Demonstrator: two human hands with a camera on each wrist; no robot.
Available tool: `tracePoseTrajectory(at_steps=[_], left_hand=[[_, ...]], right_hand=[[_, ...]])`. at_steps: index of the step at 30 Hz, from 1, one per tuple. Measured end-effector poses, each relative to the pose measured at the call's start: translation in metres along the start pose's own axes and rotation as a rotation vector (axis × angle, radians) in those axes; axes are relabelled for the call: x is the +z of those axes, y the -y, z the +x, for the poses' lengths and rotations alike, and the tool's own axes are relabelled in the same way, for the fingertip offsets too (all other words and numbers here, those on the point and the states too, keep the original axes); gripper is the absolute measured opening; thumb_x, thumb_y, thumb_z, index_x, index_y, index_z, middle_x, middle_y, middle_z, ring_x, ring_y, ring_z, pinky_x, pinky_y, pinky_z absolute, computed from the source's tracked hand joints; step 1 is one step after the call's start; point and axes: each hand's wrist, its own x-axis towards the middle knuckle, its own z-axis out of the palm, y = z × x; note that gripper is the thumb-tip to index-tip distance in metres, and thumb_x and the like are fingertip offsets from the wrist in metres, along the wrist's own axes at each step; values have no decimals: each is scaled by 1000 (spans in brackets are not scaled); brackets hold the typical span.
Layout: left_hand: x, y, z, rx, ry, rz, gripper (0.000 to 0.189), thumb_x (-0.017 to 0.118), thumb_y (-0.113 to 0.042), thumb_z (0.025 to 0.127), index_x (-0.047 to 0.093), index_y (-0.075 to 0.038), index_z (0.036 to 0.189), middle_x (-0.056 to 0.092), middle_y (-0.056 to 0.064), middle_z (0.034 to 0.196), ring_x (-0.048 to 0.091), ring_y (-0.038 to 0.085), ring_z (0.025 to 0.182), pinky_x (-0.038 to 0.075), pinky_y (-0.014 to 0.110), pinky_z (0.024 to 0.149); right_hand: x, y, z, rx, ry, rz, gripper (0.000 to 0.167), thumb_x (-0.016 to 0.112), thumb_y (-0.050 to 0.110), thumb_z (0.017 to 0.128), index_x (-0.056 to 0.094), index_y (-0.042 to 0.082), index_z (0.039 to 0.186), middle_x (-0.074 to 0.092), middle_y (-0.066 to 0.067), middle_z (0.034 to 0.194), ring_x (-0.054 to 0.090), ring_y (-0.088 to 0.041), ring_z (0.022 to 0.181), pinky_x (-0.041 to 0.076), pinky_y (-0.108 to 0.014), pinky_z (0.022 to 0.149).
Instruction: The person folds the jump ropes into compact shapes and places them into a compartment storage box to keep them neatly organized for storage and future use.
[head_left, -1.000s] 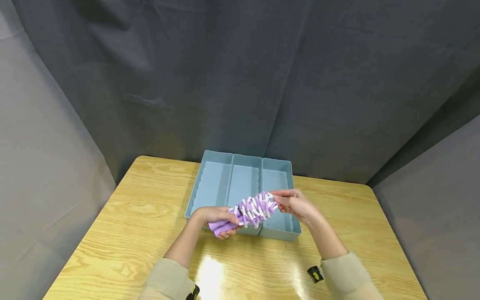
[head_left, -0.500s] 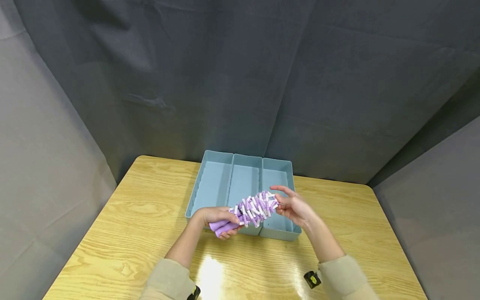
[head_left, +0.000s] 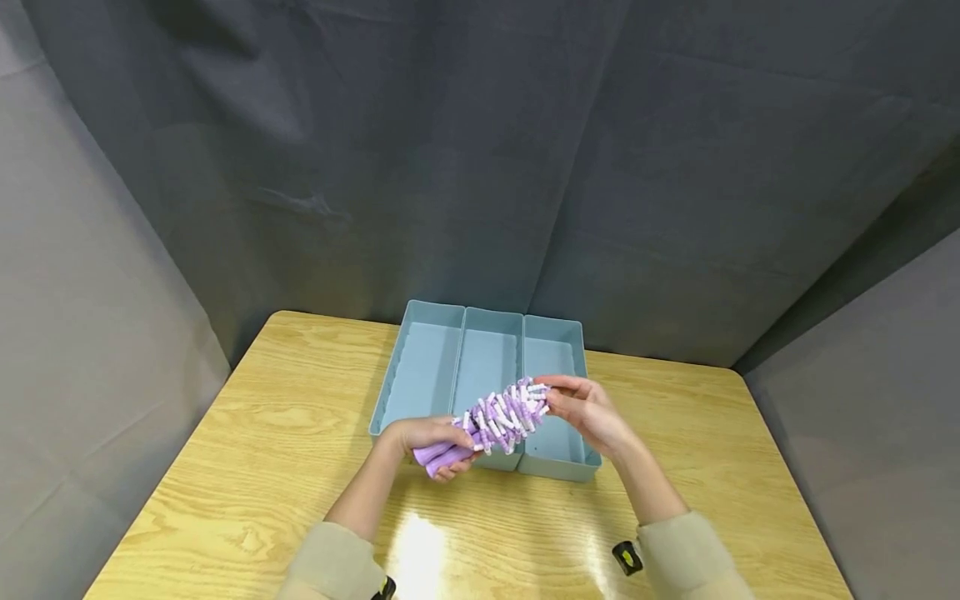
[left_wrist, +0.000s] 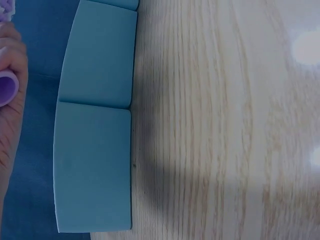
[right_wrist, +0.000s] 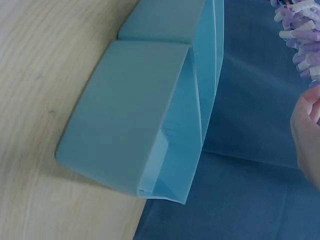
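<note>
A purple-and-white beaded jump rope, wound into a compact bundle, is held above the trays in the head view. My left hand grips its two purple handles at the bundle's left end. One hollow handle end shows beside the curled fingers in the left wrist view. At the opposite end, my right hand pinches the beads between thumb and fingers. The right wrist view catches only part of the beads and of that hand, at its right edge.
Three blue-grey trays stand side by side on the wooden table, below and beyond the hands. A dark curtain hangs behind the table, with paler cloth along the sides.
My right index finger lifted off the beads half a second ago and is now back against the bundle's end. The bundle has shifted slightly left, still in the left hand.
</note>
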Motion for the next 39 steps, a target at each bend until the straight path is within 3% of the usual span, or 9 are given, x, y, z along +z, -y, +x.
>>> tracePoseTrajectory(at_steps=[6, 13, 22, 26, 32, 39], left_hand=[[1, -2, 2, 17, 15, -8, 17, 31, -18, 90, 41, -5, 86, 43, -1, 63, 38, 8, 48, 35, 22, 45], [3, -4, 1, -1, 12, -32, 17, 30, -17, 91, 41, -5, 87, 43, -1, 63, 37, 8, 48, 35, 21, 46], [9, -10, -3, 18, 32, -43, 15, 26, -15, 90, 39, -6, 88, 42, -2, 65, 39, 7, 50, 33, 19, 46], [9, -11, -2, 15, 40, -48, 15, 26, -15, 90, 39, -7, 88, 41, -2, 65, 39, 6, 50, 33, 19, 46], [9, -11, -3, 20, 32, -47, 17, 24, -14, 90, 40, -7, 89, 43, -2, 65, 39, 6, 50, 33, 19, 46], [8, -9, -6, 42, 37, -29, 16, 27, -13, 90, 40, -5, 88, 43, -1, 64, 40, 7, 49, 34, 20, 46]], right_hand=[[0, -1, 2, -28, -33, -94, 40, 49, 4, 92, 40, -10, 128, 61, -2, 92, 59, -12, 84, 49, -27, 82], [-2, -6, 4, -35, 16, -198, 41, 43, 8, 96, 37, -13, 130, 58, 1, 117, 56, -11, 105, 44, -23, 92], [3, -11, 7, -79, -81, -310, 35, 46, 9, 95, 46, -9, 124, 57, -9, 114, 57, -9, 100, 45, -22, 90], [8, -9, 6, -191, -144, -388, 30, 47, 0, 93, 49, -7, 121, 56, -19, 112, 56, -7, 96, 47, -19, 83], [24, 2, 2, -481, -126, -558, 20, 46, -16, 86, 54, -16, 104, 56, -31, 96, 58, -11, 88, 50, -20, 76], [21, 8, -1, -499, -15, -643, 23, 55, -18, 79, 58, -16, 102, 59, -29, 99, 60, -23, 94, 50, -21, 80]])
